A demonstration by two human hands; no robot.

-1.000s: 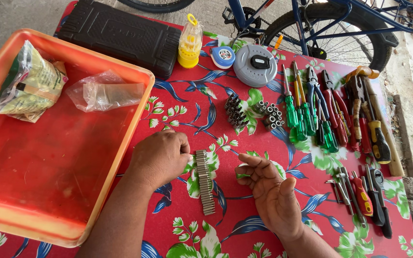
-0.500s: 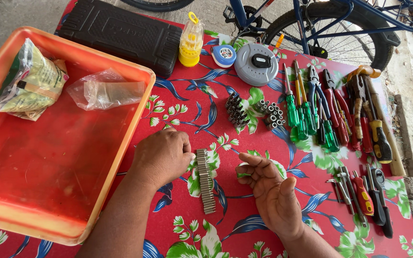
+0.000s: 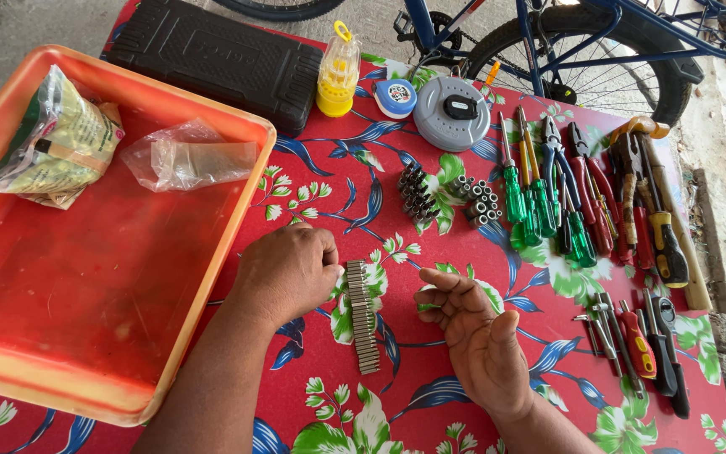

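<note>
Just beside the orange tray [image 3: 237, 277], the left hand [image 3: 283, 273] rested knuckles-up on the flowered surface [image 3: 329, 181], its curled fingers touching the upper end of a row of small metal bits [image 3: 364, 318] — whether they gripped one, I could not tell. At three o'clock from that row lay the right hand [image 3: 476, 340], palm up, fingers half open — empty. Screwdrivers [image 3: 539, 206] and pliers [image 3: 598, 193] lay well apart, toward two o'clock.
</note>
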